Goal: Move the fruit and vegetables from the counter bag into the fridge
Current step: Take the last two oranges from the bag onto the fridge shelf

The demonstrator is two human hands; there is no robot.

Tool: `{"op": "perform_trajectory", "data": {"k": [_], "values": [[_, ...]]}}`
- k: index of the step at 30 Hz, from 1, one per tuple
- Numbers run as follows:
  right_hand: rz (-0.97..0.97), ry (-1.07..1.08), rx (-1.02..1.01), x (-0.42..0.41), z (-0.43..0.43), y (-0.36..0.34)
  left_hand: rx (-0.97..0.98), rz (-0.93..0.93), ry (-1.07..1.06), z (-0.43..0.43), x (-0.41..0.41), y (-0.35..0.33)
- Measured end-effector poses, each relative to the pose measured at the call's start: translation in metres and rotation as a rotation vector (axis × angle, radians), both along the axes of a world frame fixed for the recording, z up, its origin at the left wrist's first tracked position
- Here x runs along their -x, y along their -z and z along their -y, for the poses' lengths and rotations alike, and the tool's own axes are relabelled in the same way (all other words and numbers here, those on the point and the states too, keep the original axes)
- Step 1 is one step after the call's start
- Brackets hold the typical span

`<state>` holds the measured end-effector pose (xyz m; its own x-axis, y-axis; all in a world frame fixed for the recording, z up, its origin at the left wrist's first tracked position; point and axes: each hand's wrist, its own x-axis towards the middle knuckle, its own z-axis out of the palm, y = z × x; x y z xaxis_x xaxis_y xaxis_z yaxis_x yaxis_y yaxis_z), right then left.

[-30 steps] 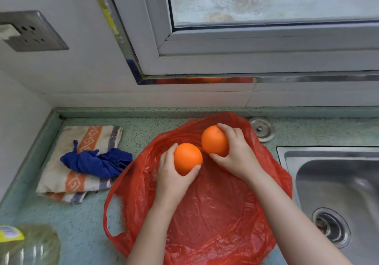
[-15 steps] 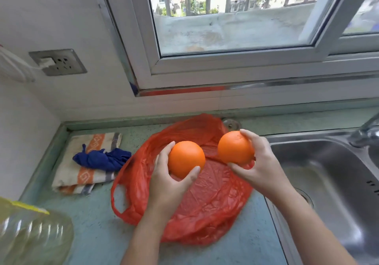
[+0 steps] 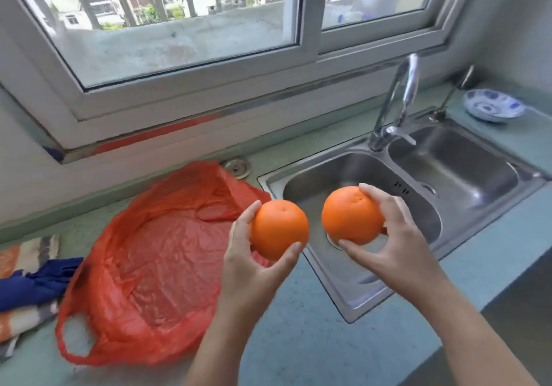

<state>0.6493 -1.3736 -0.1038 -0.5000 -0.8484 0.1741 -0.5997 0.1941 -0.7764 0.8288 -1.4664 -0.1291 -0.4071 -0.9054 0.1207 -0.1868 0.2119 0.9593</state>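
Observation:
My left hand (image 3: pixel 248 269) grips one orange (image 3: pixel 279 228), held in the air above the counter's right part, just beside the bag. My right hand (image 3: pixel 388 245) grips a second orange (image 3: pixel 352 214) over the left sink basin. The red plastic bag (image 3: pixel 155 266) lies flat and open on the green counter (image 3: pixel 298 341) to the left; nothing shows inside it. The fridge is not in view.
A double steel sink (image 3: pixel 424 203) with a tall tap (image 3: pixel 394 101) fills the right. A blue-patterned dish (image 3: pixel 493 105) sits at the far right. A striped towel (image 3: pixel 27 320) with a blue cloth (image 3: pixel 33 284) lies at the left edge. A window runs along the back wall.
Both hands lifted the oranges out of the bag and carried them rightward, towards the sink. The view swung right and up, bringing sink and tap into sight.

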Motion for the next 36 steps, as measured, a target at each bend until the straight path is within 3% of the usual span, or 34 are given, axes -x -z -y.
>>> {"op": "perform_trajectory", "data": {"k": [14,25,36], "values": [[-0.089,0.440,0.111,0.077,-0.196,-0.006,0.097,0.021,0.378,-0.137,0.135,-0.010],[-0.224,0.701,0.162,0.153,-0.428,-0.022,0.046,-0.102,0.682,-0.346,0.270,-0.034],[-0.337,1.313,0.165,0.148,-0.682,-0.027,0.116,-0.147,1.274,-0.587,0.371,-0.041]]}}
